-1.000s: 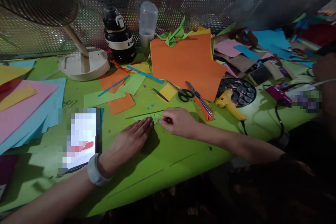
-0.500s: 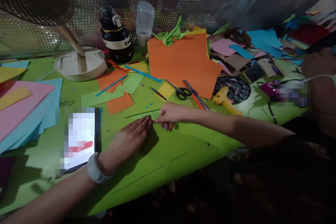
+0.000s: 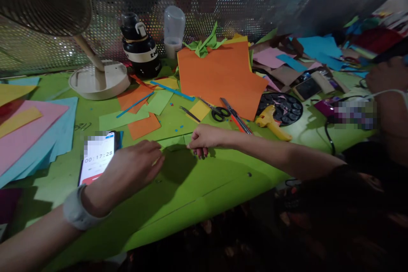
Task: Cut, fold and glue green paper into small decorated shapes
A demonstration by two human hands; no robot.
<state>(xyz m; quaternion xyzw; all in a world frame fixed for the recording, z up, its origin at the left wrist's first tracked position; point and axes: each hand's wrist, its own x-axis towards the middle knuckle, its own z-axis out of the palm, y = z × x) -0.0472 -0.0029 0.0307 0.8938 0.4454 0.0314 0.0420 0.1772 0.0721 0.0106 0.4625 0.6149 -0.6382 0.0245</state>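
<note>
A folded light green paper lies flat on the green table, close in colour to it. My right hand is closed at the right end of this paper, thumb and index finger pinched on it and the other fingers curled under. My left hand, with a pale band on the wrist, is lifted just left of the paper. Its fingers are loosely bent, slightly apart from the thumb, and nothing shows in them. Beyond the hands lie tweezers, black-handled scissors and a red utility knife.
A lit phone lies partly behind my left hand. A fan, black bottle and clear cup stand at the back. Orange sheets, a yellow glue gun and paper stacks lie around. Another person's arm is at right.
My left hand has lifted off the green paper and moved left, toward the phone, uncovering more of the paper. My right hand keeps its place at the paper's end.
</note>
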